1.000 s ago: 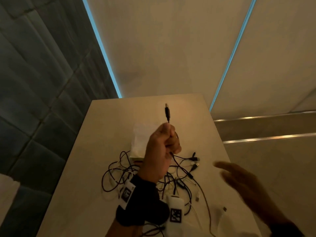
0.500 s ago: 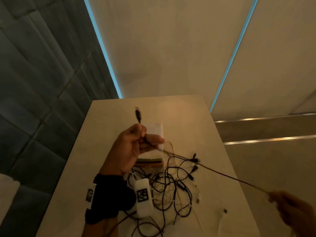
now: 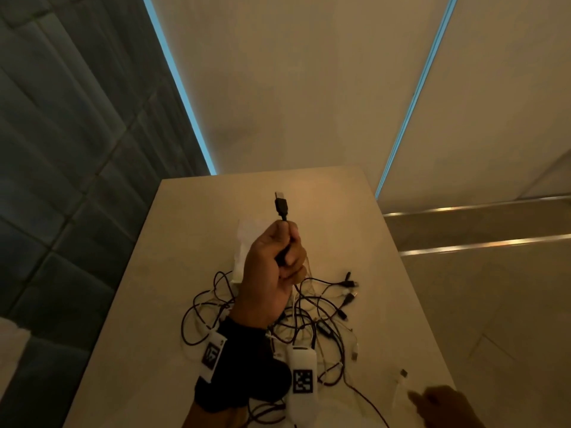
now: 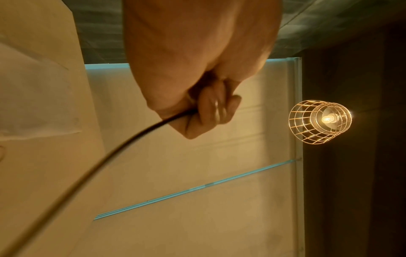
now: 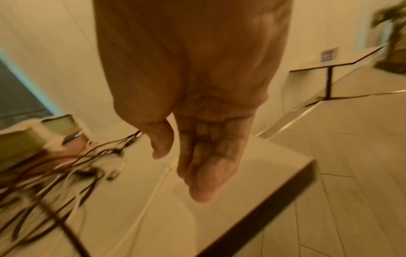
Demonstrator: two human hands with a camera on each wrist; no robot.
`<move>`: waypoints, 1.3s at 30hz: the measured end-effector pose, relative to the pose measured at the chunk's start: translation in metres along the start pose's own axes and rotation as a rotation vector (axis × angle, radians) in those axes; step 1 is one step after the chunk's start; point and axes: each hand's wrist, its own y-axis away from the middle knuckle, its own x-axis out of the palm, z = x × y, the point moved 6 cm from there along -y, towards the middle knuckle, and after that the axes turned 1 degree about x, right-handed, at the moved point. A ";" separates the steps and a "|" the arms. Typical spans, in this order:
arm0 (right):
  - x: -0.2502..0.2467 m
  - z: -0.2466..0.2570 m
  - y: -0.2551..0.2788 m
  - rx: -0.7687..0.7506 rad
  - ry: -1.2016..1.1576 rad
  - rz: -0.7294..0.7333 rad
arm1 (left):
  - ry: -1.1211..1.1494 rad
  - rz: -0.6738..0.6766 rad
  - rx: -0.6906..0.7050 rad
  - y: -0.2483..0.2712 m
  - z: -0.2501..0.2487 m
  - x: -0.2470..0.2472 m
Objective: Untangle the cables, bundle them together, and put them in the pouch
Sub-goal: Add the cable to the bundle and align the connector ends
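Note:
My left hand (image 3: 278, 267) is raised over the table, fist curled round a black cable (image 3: 285, 242) whose USB plug (image 3: 280, 206) sticks up above the knuckles. In the left wrist view the same cable (image 4: 123, 144) runs out of the fist (image 4: 204, 114) toward the lower left. Below lies a tangle of black and white cables (image 3: 309, 322). A pale pouch (image 3: 245, 242) lies behind the left hand, partly hidden. My right hand (image 3: 445, 406) hovers at the table's near right corner, fingers straight and holding nothing (image 5: 197, 153).
A loose white cable with a small plug (image 3: 401, 376) lies near the right hand. The table's right edge (image 3: 414, 291) drops to a tiled floor. A caged lamp (image 4: 320, 121) hangs overhead. A dark wall runs along the left.
The right hand has let go of the cable it was pulling taut and come back toward the table's corner. The left hand moved right, back over the tangle, still gripping the plug end.

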 end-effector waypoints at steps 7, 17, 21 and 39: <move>0.001 0.078 0.046 -0.154 -0.017 -0.103 | -0.046 -0.030 -0.059 0.005 0.007 -0.007; -0.131 0.206 0.172 -0.890 -0.965 -0.214 | -0.380 -0.208 -0.106 0.003 0.032 -0.018; -0.145 0.246 0.216 -1.065 -1.075 -0.175 | -0.643 -0.154 -0.069 0.004 0.043 -0.005; -0.105 0.298 0.199 -1.296 -0.800 0.045 | -0.149 -0.288 0.231 0.014 -0.038 -0.015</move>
